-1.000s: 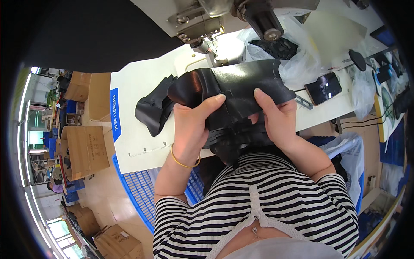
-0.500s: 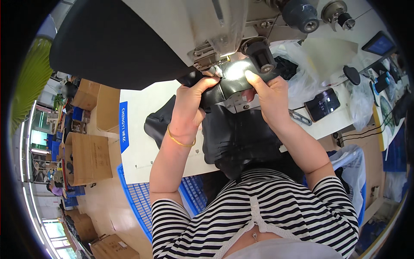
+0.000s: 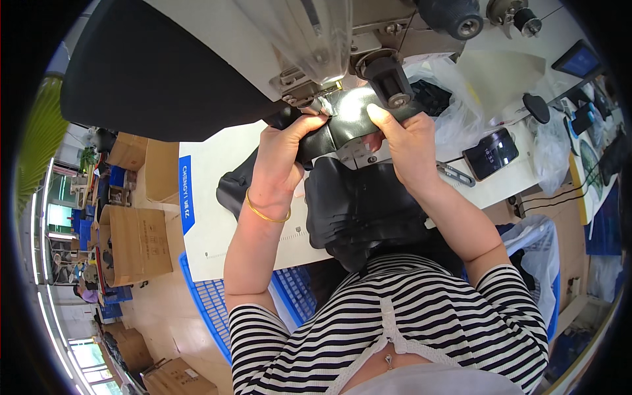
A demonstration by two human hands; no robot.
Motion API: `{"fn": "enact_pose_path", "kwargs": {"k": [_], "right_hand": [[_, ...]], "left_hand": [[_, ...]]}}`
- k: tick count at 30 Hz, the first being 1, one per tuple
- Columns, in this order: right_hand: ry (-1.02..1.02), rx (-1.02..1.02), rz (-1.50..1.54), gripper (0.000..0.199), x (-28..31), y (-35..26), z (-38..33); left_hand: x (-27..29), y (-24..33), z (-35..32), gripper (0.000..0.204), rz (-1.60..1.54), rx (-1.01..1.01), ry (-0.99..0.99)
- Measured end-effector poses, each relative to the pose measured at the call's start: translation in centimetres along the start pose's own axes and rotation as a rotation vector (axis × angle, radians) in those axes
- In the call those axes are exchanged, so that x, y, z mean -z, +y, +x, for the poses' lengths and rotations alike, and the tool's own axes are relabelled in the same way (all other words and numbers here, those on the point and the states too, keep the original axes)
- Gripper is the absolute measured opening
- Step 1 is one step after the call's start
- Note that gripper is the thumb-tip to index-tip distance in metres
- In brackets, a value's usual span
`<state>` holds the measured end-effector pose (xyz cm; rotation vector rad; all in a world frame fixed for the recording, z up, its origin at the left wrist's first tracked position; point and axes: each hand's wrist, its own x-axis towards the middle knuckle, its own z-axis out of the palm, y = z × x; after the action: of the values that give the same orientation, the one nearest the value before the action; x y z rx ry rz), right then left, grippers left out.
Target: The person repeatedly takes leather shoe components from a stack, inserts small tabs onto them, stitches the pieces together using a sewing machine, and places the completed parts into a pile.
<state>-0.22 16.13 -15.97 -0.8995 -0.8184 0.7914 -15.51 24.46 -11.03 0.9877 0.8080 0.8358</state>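
A black padded fabric piece [image 3: 359,204] lies across the white sewing table [image 3: 217,224] and hangs down toward my lap. Its upper edge sits lit under the needle area of the sewing machine [image 3: 316,72]. My left hand [image 3: 280,164], with a gold bangle on the wrist, grips the fabric on the left of the needle. On the right side my right hand [image 3: 405,141] presses and holds the same fabric just below the machine's black knob [image 3: 388,79].
A dark phone [image 3: 490,153], metal snips [image 3: 454,174] and clear plastic bags [image 3: 454,112] lie on the table's right. A blue crate [image 3: 210,303] stands below the table's left edge. Cardboard boxes [image 3: 135,243] sit on the floor at the left.
My head has leaned in closer to the machine. Both hands have lifted the black fabric from in front of me up under the needle area and now hold it there.
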Motion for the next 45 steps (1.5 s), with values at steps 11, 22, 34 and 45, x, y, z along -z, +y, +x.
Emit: {"fn": "enact_pose_path", "kwargs": {"k": [11, 22, 34, 45], "right_hand": [[0.012, 0.013, -0.048, 0.016, 0.1, -0.3, 0.4], [-0.026, -0.045, -0.064, 0.016, 0.5, -0.5, 0.7], [-0.022, -0.083, 0.002, 0.014, 1.1, -0.5, 0.4], [-0.073, 0.068, -0.363, 0.023, 5.0, 0.0, 0.9]], "left_hand": [[0.4, -0.1, 0.4, 0.009, 0.027, -0.036, -0.010], [1.4, 0.2, 0.8, 0.011, 0.141, 0.011, -0.058], [1.5, 0.6, 0.3, 0.014, -0.279, 0.037, -0.027], [13.6, -1.7, 1.1, 0.026, 0.047, -0.285, 0.380]]}}
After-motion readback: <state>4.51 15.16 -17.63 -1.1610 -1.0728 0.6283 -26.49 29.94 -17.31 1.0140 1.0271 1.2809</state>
